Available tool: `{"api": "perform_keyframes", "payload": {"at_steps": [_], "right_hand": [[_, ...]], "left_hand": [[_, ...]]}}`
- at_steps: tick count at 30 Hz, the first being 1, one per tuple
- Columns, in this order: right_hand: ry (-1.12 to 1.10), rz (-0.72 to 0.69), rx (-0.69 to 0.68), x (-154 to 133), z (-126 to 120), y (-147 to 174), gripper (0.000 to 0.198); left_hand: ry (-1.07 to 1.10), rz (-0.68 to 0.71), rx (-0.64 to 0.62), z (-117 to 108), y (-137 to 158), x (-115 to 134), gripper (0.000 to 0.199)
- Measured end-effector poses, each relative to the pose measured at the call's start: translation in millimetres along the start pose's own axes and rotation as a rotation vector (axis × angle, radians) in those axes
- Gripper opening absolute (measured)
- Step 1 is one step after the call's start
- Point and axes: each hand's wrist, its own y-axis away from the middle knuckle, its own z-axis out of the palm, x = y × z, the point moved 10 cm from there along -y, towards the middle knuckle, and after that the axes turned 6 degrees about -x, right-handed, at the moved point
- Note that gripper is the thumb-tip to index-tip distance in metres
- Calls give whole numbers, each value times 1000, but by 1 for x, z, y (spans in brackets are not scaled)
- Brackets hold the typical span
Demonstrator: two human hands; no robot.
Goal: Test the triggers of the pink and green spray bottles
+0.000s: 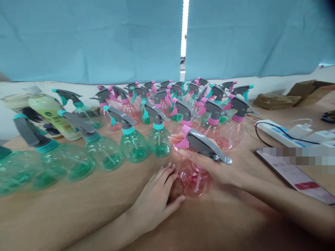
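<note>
A pink spray bottle with a grey head and pink trigger stands on the wooden table right in front of me. My right hand is closed around its neck, just under the grey head, with the fingers reaching behind the trigger. Low beside the bottle's left side is my left hand, its fingers stretched out and holding nothing; whether the fingertips touch the bottle I cannot tell. Closest to it on the left is a green spray bottle with a turquoise collar. More pink spray bottles stand just behind my right hand.
Several green spray bottles form a row on the left. Behind them are a large yellow-green bottle and a crowd of mixed bottles. To the right lie a phone, a white power strip with cables, and brown cardboard.
</note>
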Motion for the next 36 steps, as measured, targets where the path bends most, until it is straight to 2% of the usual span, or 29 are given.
{"api": "perform_keyframes", "payload": {"at_steps": [14,23,30,36], "right_hand": [[53,20,-4,4,0,1,23],[-44,13,-56,1,4,-2,23],[-48,27,-30,6,2,2,17],[-70,67,1,10,1,4,23]], "left_hand": [[-29,-12,-37,2,-1,0,52],[-35,-5,-25,1,-1,1,51],[-40,4,-8,-1,0,2,50],[-27,9,-8,0,0,1,49]]}}
